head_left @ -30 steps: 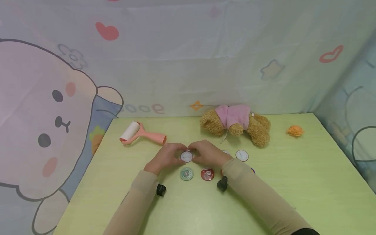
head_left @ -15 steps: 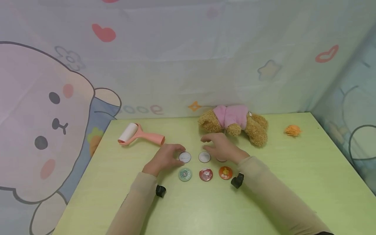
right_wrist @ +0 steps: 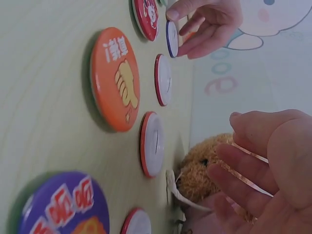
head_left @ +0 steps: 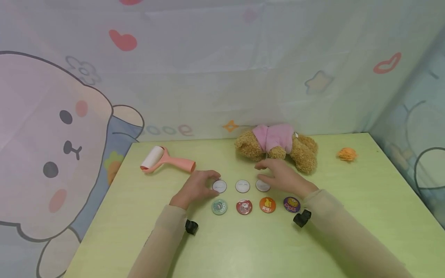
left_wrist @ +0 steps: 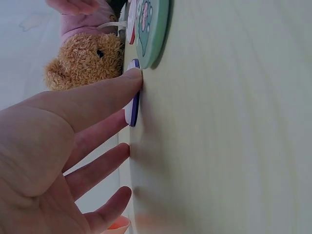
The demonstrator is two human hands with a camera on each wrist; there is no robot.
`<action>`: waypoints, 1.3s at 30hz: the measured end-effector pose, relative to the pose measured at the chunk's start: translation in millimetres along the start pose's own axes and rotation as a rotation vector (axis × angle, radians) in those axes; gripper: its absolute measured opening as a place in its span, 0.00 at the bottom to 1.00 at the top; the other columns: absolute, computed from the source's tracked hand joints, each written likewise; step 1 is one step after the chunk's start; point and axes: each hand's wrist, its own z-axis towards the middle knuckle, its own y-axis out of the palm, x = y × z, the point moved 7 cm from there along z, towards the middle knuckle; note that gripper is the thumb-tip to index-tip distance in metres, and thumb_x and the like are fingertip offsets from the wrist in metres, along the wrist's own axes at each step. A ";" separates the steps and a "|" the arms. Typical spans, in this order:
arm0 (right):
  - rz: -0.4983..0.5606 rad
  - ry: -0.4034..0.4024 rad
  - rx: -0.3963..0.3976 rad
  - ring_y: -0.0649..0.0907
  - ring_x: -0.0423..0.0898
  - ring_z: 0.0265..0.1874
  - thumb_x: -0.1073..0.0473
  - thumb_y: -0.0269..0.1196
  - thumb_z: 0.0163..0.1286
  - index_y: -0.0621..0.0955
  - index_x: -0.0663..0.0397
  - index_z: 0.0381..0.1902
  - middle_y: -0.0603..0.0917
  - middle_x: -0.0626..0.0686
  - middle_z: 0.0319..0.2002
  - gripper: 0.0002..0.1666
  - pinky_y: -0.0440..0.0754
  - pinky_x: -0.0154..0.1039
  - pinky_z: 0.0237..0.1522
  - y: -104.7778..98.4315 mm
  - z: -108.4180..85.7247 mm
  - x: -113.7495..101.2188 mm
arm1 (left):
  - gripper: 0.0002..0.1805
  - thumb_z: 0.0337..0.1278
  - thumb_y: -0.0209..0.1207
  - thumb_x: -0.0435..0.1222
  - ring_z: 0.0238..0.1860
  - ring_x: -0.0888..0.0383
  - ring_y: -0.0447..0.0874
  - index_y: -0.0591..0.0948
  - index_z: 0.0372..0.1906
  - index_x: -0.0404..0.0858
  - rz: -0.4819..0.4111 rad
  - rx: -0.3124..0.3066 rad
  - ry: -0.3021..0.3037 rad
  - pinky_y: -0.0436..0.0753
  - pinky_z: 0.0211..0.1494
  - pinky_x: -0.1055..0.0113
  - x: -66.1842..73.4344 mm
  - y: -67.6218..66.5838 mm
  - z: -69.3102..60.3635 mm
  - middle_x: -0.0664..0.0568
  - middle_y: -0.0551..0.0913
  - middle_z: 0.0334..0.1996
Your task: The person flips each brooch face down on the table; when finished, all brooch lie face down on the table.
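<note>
White-backed badges [head_left: 242, 186], four, and picture-side-up badges [head_left: 244, 207], four, form two rows mid-way between the side edges of the table [head_left: 229, 247]. Left hand [head_left: 196, 187]: pinches one white-backed badge by its rim. Right hand [head_left: 286, 177]: half-spread, holding nothing. Far edge: one plush bear [head_left: 276, 139]; one roller [head_left: 177, 161], far-left corner; one orange tuft [head_left: 347, 154], far-right.

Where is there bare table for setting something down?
Bare table lies in front of the green badge; between lint roller and plush bear; between orange bundle and right sleeve. Crowded: two badge rows, with left hand and right hand at the farther.
</note>
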 end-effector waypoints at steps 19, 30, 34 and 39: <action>-0.068 -0.033 0.046 0.88 0.55 0.52 0.61 0.70 0.72 0.85 0.61 0.56 0.90 0.57 0.52 0.17 0.85 0.56 0.55 -34.9 -53.6 17.8 | 0.25 0.60 0.74 0.37 0.65 0.45 0.81 0.84 0.61 0.34 -0.070 0.002 0.027 0.75 0.72 0.50 26.4 -2.3 1.2 0.44 0.87 0.59; -0.068 -0.001 0.000 0.89 0.52 0.47 0.62 0.71 0.71 0.88 0.59 0.52 0.91 0.53 0.48 0.13 0.87 0.54 0.51 -31.0 -74.1 32.6 | 0.22 0.65 0.71 0.41 0.66 0.47 0.81 0.84 0.60 0.37 -0.067 0.054 0.126 0.76 0.71 0.51 80.4 9.9 10.6 0.46 0.87 0.59; -0.068 -0.019 0.001 0.89 0.49 0.44 0.63 0.72 0.69 0.89 0.58 0.49 0.91 0.52 0.45 0.12 0.88 0.53 0.49 -30.3 -82.2 37.3 | 0.22 0.66 0.70 0.42 0.65 0.48 0.82 0.85 0.60 0.37 -0.043 0.050 0.150 0.77 0.71 0.53 96.9 16.3 12.5 0.48 0.87 0.58; -0.067 -0.031 -0.006 0.88 0.47 0.43 0.62 0.74 0.67 0.89 0.57 0.48 0.91 0.49 0.45 0.13 0.88 0.51 0.47 -30.0 -91.3 41.2 | 0.21 0.66 0.70 0.42 0.63 0.51 0.84 0.85 0.60 0.39 0.007 0.052 0.189 0.78 0.69 0.56 113.0 24.6 16.2 0.51 0.88 0.56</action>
